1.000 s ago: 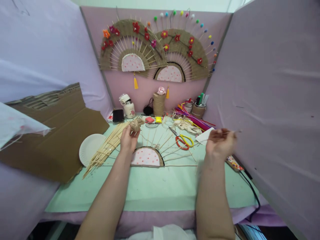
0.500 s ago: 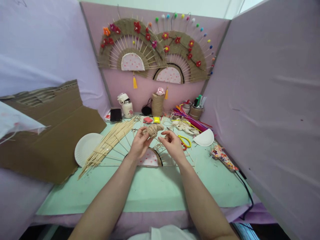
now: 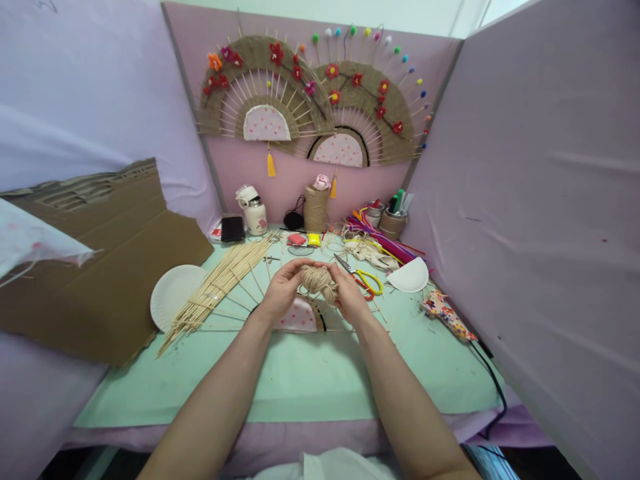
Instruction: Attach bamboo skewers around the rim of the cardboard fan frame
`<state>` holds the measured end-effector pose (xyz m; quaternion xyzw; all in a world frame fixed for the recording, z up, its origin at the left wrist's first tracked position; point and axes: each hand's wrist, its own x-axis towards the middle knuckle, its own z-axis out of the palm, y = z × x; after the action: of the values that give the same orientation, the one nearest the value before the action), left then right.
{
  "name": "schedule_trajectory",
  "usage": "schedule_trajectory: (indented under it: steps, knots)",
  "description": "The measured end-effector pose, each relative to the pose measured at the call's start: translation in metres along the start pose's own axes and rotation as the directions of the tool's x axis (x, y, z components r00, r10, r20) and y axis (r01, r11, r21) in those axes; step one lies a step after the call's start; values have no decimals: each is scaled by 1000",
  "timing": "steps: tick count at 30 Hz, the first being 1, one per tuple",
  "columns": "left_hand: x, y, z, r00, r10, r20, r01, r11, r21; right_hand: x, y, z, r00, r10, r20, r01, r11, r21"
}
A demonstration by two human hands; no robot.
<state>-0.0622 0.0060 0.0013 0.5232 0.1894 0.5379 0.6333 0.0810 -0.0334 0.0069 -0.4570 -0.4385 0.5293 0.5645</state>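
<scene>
A small ball of tan jute twine (image 3: 317, 280) is held above the green table between both hands. My left hand (image 3: 281, 293) cups it from the left with curled fingers. My right hand (image 3: 349, 298) presses on it from the right, fingers closed around it. Under the hands lies a half-round pink dotted card (image 3: 296, 319) with thin wooden sticks fanning out from it.
A bundle of bamboo sticks (image 3: 220, 283) and a white paper plate (image 3: 174, 296) lie left. Scissors with yellow and red handles (image 3: 364, 281), a half paper plate (image 3: 410, 275), pipe cleaners (image 3: 385, 242) and a glue gun (image 3: 445, 313) lie right. Cardboard (image 3: 100, 267) leans left. Finished fans (image 3: 310, 100) hang behind.
My right hand swung in from the far right to the twine ball. Both hands now close on the ball, which sits lower and nearer the middle.
</scene>
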Motion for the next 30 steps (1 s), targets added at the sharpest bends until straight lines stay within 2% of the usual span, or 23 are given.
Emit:
schedule_trajectory:
  steps: [4, 8, 10, 12, 15, 17, 19, 21, 23, 26, 30]
  knots:
    - [-1, 3, -2, 1000, -4, 7, 4, 1000, 11, 1, 2, 0, 984, 113, 139, -133, 979, 152]
    - [-1, 7, -6, 999, -41, -2, 41, 999, 5, -1, 0, -5, 943, 191, 271, -230, 966, 119]
    - [0, 8, -7, 999, -50, -6, 50, 998, 28, -2, -2, -8, 944, 188, 270, -216, 973, 78]
    - [1, 9, -9, 999, -39, -10, 40, 995, 88, -2, -3, -10, 973, 133, 187, -145, 988, 48]
    - [5, 7, -13, 997, 18, -72, -2, 978, 208, 1, -7, -15, 999, -36, -41, 40, 994, 106]
    - [10, 4, -19, 978, 71, -198, -26, 975, 219, 3, -11, -19, 975, -129, -180, 167, 963, 213]
    - [15, 1, -25, 924, 102, -369, -57, 990, 132, 4, -15, -26, 945, -165, -284, 255, 912, 320]
    - [18, -2, -32, 863, 85, -499, -93, 996, 9, 5, -20, -34, 922, -157, -355, 302, 865, 401]
    - [20, -2, -37, 841, 37, -539, -94, 992, -79, 5, -25, -46, 900, -143, -411, 342, 817, 464]
    - [20, -2, -43, 835, 6, -550, -64, 994, -86, 5, -30, -68, 853, -128, -506, 428, 727, 537]
    - [25, 1, -55, 724, 44, -689, -157, 982, -103, 3, -32, -100, 762, -146, -631, 563, 631, 534]
